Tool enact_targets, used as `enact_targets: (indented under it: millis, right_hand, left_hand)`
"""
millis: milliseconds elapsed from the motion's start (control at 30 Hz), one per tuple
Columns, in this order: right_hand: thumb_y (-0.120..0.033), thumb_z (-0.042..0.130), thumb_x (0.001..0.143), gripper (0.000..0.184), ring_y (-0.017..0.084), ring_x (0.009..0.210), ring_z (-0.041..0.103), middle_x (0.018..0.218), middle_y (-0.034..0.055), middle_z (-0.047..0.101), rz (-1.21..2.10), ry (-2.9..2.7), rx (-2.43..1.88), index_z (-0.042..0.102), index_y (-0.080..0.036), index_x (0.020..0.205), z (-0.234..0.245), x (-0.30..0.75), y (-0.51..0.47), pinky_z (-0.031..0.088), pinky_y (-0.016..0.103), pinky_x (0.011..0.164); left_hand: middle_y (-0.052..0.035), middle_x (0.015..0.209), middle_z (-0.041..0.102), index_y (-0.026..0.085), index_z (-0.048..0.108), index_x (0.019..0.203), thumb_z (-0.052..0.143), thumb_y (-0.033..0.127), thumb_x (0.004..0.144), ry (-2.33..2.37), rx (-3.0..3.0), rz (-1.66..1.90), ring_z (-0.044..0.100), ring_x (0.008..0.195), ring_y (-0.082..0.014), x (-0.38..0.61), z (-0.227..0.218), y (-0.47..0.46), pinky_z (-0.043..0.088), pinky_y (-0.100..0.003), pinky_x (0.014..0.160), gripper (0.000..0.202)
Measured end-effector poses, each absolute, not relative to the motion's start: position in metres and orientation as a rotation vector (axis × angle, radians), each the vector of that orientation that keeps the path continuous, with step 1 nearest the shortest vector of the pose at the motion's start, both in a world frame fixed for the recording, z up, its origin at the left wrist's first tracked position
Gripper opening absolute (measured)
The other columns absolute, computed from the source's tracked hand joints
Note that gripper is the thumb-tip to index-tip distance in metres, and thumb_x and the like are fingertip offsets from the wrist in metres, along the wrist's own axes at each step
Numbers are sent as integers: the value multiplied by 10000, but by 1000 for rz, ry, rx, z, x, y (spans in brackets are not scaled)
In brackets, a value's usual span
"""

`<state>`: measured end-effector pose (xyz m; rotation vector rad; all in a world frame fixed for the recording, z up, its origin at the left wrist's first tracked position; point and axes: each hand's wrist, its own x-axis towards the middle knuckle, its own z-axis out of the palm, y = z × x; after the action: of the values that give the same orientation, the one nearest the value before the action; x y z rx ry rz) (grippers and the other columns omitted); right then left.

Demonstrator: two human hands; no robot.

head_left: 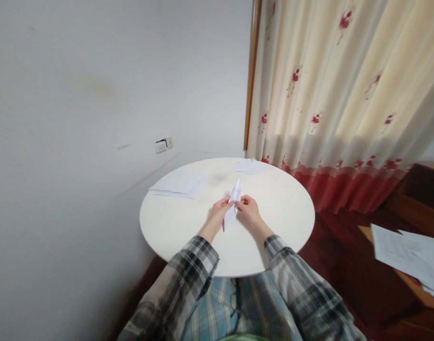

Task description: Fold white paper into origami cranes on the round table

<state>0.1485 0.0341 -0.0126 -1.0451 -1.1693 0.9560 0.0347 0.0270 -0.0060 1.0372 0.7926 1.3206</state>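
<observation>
A narrow piece of folded white paper (231,217) is held up above the round white table (274,218), its pointed end away from me. My left hand (221,211) grips its left side, thumb on the face turned toward me. From the right, my right hand (248,207) pinches the paper's edge near the middle, with thumb and curled fingers. Both thumbs nearly meet on the paper. The fingers behind it are partly hidden.
White paper sheets (181,183) lie at the table's left. More paper, partly crumpled, (251,166) sits at the far edge. A wall with a socket (160,147) stands left, a patterned curtain (330,94) behind. Written sheets (409,253) rest on wooden furniture at right.
</observation>
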Motion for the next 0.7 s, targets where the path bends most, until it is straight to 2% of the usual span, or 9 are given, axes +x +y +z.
enact_targets:
  millis: [167,400,533,700]
  right_hand:
    - [-259,577,547,139,83,478,408,485,-75,425,856,-1204,-1107,462,-186,575,-16,149,37,336,211,493]
    - [-251,572,562,118,89,497,431,518,-61,462,851,-1204,-1085,485,-182,603,-9,150,31,350,216,506]
    - [-263,566,558,136,92,475,439,484,-61,454,920,-1243,-1118,453,-188,563,-10,152,30,339,216,485]
    - [-227,547,551,138,88,461,415,457,-66,436,815,-1274,-1211,415,-192,528,-11,153,29,299,207,466]
  left_hand:
    - [-52,818,673,145,597,840,696,161,579,832,1086,1389,614,767,-166,38,-3,25,433,-277,754,280]
    - [27,595,585,174,519,680,680,205,598,990,1167,1439,552,563,-118,37,-3,26,402,-214,563,182]
    - [56,537,528,182,492,633,674,182,578,1027,1226,1435,503,514,-99,37,-6,29,372,-197,526,191]
    - [61,553,508,186,477,646,640,125,567,1025,1342,1428,492,534,-99,39,-10,32,350,-186,516,191]
